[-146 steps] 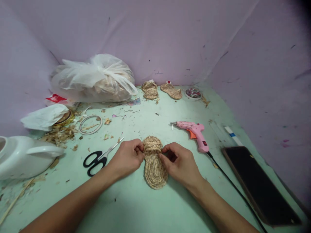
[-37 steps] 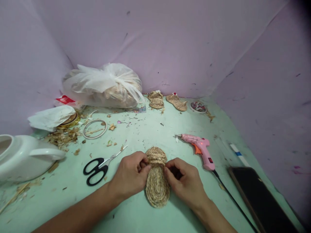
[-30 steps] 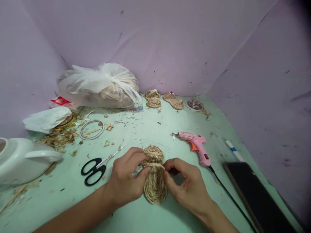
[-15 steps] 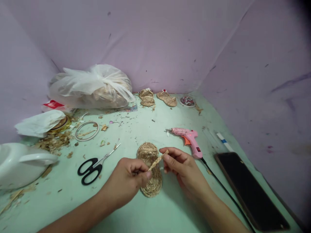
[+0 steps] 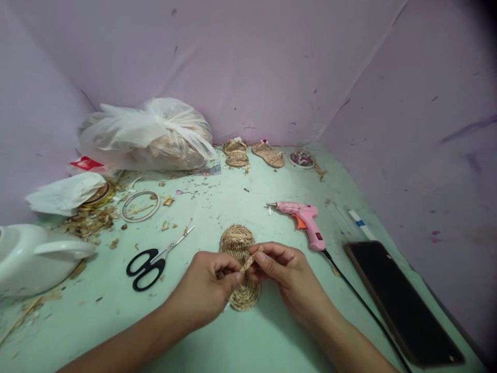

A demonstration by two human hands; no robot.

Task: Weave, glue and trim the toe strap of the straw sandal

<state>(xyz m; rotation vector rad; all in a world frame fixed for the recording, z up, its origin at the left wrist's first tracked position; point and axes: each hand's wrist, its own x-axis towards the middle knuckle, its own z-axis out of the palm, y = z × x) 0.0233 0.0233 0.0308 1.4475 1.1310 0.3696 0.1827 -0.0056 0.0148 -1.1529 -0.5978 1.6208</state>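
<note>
A short braided straw strip [image 5: 251, 260] is stretched between my two hands. My left hand [image 5: 212, 280] pinches its lower left end, and my right hand [image 5: 281, 267] pinches the upper right end. Beneath the strip, a woven straw slipper sole [image 5: 243, 298] lies flat on the green table, its middle partly covered by my fingers. Black-handled scissors [image 5: 155, 263] rest to the left of my left hand with their blades pointing away. Beyond my right hand lies a pink glue gun [image 5: 303, 215], its black cord running toward me.
A phone [image 5: 404, 303] lies at the right. Two small straw slippers [image 5: 236, 153] and a dish of beads [image 5: 302, 159] sit at the back wall. A full plastic bag [image 5: 151, 137], a tape ring [image 5: 140, 206], straw scraps [image 5: 91, 220] and a white jug [image 5: 39, 259] occupy the left.
The braided strip, earlier lying across the sole between my hands, has been lifted off it. My fingers have since drawn closer together along the strip. The view has shifted slightly.
</note>
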